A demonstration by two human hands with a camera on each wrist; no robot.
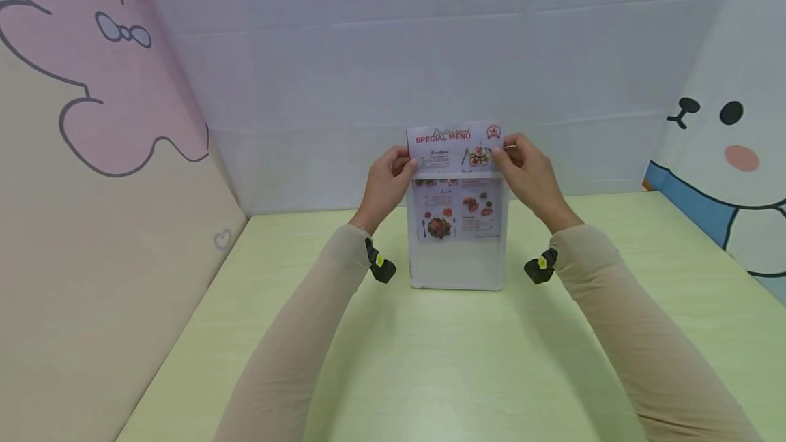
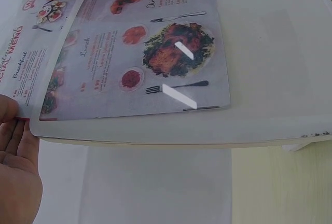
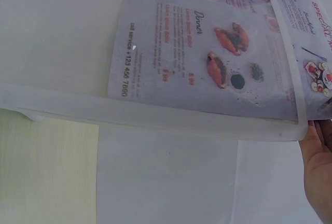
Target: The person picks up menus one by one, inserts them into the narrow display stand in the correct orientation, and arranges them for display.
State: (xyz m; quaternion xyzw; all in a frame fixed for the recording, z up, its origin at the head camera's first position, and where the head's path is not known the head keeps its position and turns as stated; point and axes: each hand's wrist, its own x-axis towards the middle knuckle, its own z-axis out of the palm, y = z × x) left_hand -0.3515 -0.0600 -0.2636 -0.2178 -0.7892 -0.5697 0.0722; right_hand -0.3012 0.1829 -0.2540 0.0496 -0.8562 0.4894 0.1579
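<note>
A printed restaurant menu sheet (image 1: 451, 155) stands partway inside a white-framed sign holder (image 1: 456, 268). Its top part, with the "Special Menu" heading, sticks out above the frame's upper edge. The lower part lies behind the clear front, where glare shows in the left wrist view. My left hand (image 1: 385, 186) pinches the sheet's left edge between thumb and fingers, just above the holder. On the opposite edge my right hand (image 1: 533, 176) pinches the sheet, its thumb on the printed front. Below the menu, the white back panel (image 2: 275, 42) of the holder shows.
The holder stands upright on a pale yellow-green wooden table (image 1: 430, 367). A white sheet-like wall (image 1: 381, 74) rises close behind. Cartoon-printed panels flank the table, a pink figure (image 1: 141, 94) at left and a white bear face (image 1: 724, 135) at right.
</note>
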